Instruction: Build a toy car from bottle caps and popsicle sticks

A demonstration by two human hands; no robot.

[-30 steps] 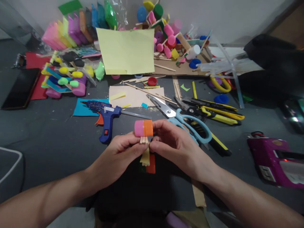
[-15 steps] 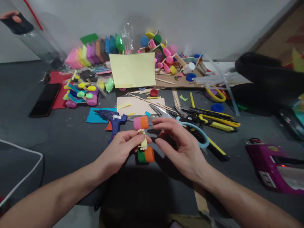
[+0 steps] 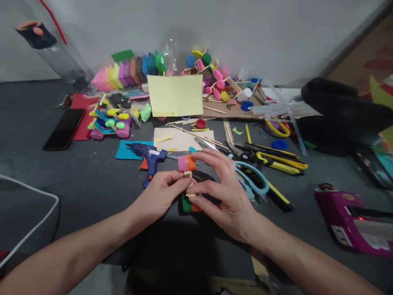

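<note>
Between my hands is a small toy car (image 3: pixel 187 163) made of bottle caps and wooden sticks, with a pale yellow middle. Its far caps are pink and orange, its near caps green and orange. My left hand (image 3: pixel 167 189) pinches the middle from the left with thumb and fingers. On the other side, my right hand (image 3: pixel 225 194) has its thumb and a finger on the near part of the car, partly covering the near orange cap. Just beyond my left hand lies a blue glue gun (image 3: pixel 152 157). Light-blue-handled scissors (image 3: pixel 262 184) lie right of my right hand.
A finished-looking cap-wheeled toy (image 3: pixel 112 123) and a phone (image 3: pixel 64 129) lie at left. Cutters with yellow handles (image 3: pixel 273 162) and a purple power box (image 3: pixel 350 217) are at right. Yellow paper (image 3: pixel 176 95), wooden sticks (image 3: pixel 198 133) and a clear bottle (image 3: pixel 58 57) stand or lie farther back.
My right hand has moved left and come onto the toy car, where before it hovered apart beside it. My left hand keeps its pinch; the whole view has shifted slightly.
</note>
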